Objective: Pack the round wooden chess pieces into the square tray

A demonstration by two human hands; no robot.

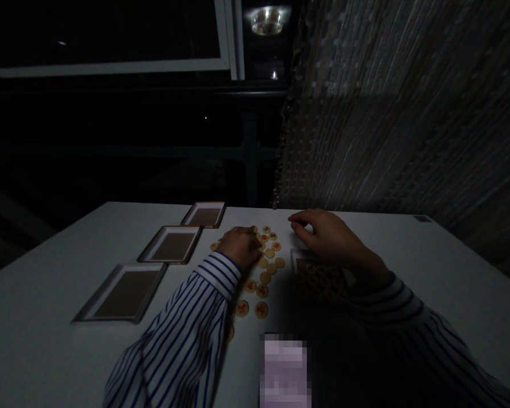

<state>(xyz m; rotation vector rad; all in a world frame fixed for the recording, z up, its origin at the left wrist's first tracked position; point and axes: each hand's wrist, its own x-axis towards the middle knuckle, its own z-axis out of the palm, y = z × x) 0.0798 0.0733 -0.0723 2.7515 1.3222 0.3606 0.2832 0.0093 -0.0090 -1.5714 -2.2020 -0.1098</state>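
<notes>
My left hand (241,247) reaches down into a loose spread of round Chinese chess pieces (262,310). Its fingers bend over the pieces, and the fingertips are mostly hidden, so I cannot tell whether it holds one. Some pieces show red or dark characters; others show plain faces. My right hand (329,235) hovers above a tray (296,256) on the right, thumb and forefinger slightly apart with nothing visible between them. Inside that tray, in shadow, several chess pieces (322,279) lie in rows.
Three shallow trays stand in a diagonal line at the left: a near one (125,292), a middle one (170,245) and a far one (204,214). A pixelated object (285,371) lies at the white table's (38,283) near edge. Behind it hangs a strand curtain (357,113).
</notes>
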